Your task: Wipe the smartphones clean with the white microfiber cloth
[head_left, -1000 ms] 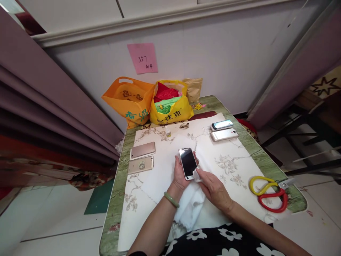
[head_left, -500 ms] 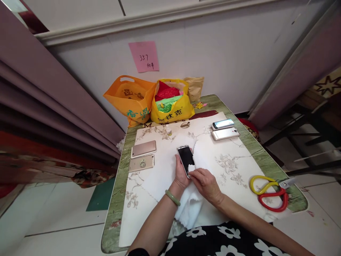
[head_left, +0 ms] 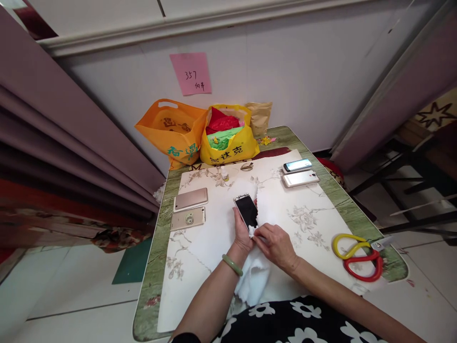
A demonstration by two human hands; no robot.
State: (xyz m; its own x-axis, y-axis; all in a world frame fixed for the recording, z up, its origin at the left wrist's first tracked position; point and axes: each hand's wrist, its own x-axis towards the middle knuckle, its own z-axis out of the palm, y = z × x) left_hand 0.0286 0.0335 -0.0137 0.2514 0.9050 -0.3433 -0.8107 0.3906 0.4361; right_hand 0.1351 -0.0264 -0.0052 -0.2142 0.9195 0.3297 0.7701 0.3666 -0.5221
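A white smartphone (head_left: pixel 247 210) with a dark screen lies tilted in my left hand (head_left: pixel 242 232), whose fingers wrap round it from below. A green bangle (head_left: pixel 232 265) circles that wrist. At the phone's lower edge, my right hand (head_left: pixel 277 244) pinches a fold of white cloth (head_left: pixel 254 276) against the phone's corner. The cloth spreads under both hands and hangs toward my lap. Cracks or marks seem to show along the phone's top edge, too small to make out for certain.
Two phones, one with a ring on its back (head_left: pixel 188 218), lie at left; two more (head_left: pixel 301 178) lie at right. Scissors (head_left: pixel 364 255) rest near the right edge. A small bottle (head_left: pixel 224 173) stands behind the phone. Orange (head_left: pixel 178 143) and yellow (head_left: pixel 232 148) bags stand at the back.
The pinched cloth has shifted slightly down to the phone's bottom corner, baring more of the screen. My left hand still holds the phone. The whole view has shifted a little.
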